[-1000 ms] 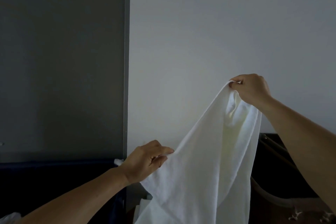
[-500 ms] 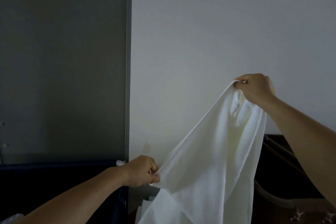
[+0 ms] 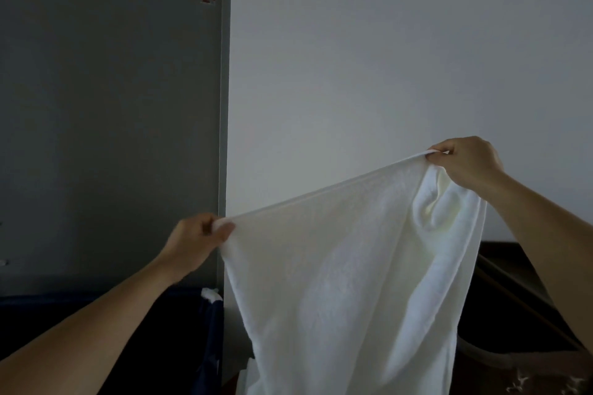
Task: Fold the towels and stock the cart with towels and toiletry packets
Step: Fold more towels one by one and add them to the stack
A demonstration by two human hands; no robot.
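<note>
Towel (image 3: 337,282): white, hung stretched between both hands, before the pale wall (image 3: 385,58).
Left hand (image 3: 195,240): pinched the towel's lower-left corner.
Right hand (image 3: 465,163): higher, fingers curled round the opposite corner.

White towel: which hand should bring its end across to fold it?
Probably the left hand: it pinches the lower end of the white towel; the right hand holds the higher one.

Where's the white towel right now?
In the head view, the white towel hangs centre-right before the pale wall, its top edge stretched between the left hand and the higher right hand.
</note>
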